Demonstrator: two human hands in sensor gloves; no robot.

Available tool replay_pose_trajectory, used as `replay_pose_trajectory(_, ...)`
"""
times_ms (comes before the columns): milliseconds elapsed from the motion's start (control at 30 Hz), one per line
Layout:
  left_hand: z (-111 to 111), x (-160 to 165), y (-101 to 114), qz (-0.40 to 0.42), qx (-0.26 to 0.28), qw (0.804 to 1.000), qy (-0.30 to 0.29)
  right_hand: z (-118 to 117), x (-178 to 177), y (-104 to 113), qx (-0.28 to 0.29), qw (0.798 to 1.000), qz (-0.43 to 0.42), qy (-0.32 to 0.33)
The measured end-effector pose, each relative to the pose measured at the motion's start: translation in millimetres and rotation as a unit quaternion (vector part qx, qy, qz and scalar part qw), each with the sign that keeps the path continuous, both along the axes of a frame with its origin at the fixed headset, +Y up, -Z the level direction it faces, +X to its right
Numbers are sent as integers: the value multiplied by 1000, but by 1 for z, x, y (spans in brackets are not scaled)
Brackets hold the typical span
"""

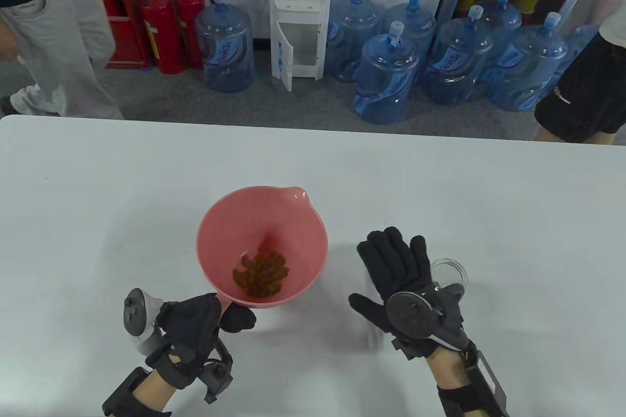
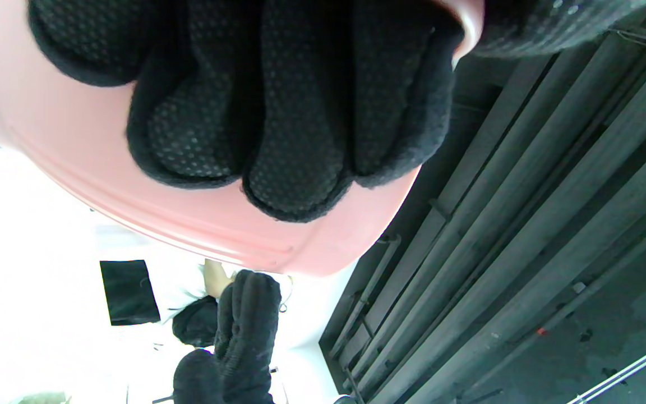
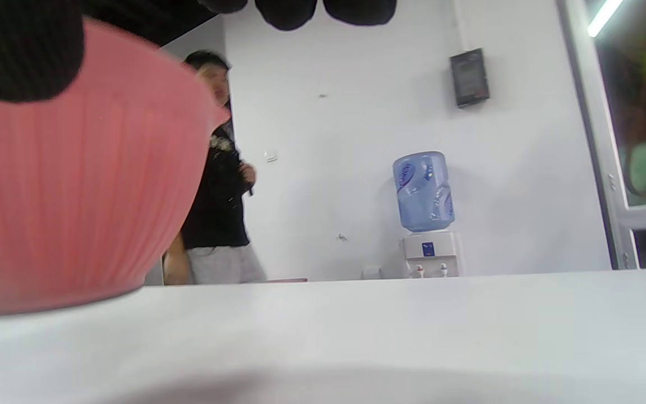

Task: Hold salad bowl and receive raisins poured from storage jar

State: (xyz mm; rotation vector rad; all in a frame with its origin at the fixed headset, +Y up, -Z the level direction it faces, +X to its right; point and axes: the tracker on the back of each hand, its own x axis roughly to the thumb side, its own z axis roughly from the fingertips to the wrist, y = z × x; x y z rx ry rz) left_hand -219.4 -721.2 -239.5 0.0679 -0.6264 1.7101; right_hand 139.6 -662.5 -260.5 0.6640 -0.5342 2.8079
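White table (image 1: 98,192): pink spouted salad bowl (image 1: 293,221), raisins (image 1: 261,276) inside; left hand (image 1: 195,324) grips rim; right hand (image 1: 398,273) spread.

Left hand gripping, right hand spread flat and free.

The left hand (image 1: 195,321) comes in from the bottom edge with its tracker on the back turned outward to the left; its fingers (image 2: 295,129) curl under and its thumb lies over the pink bowl (image 1: 264,221) at the near rim, holding it. The right hand (image 1: 406,285) hovers palm-down with fingers straight and splayed, thumb stretched toward the left, gripping nothing, its round tracker on top of the wrist.
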Motion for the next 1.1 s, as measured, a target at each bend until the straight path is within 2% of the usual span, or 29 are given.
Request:
replay_pose_trajectory(167,0,-1,0,0,1,1000,0,5,-6,-16,0,1000,0,6)
replay_pose_trajectory(367,0,1,-2,-4,-3,1000,-3,7,-5,-22,-5,1000,0,4)
replay_pose_trajectory(600,-1,3,-6,-19,-7,1000,-3,10,-4,-25,-23,999,-17,21)
replay_pose_trajectory(833,-4,4,-1,-22,-15,1000,1,17,-4,-22,-16,999,-15,27)
replay_pose_trajectory(933,-15,6,2,-34,-38,999,6,19,-4,-19,-12,999,-12,27)
replay_pose_trajectory(1100,-52,17,11,-59,-47,997,27,20,-5,-19,-10,999,-4,31)
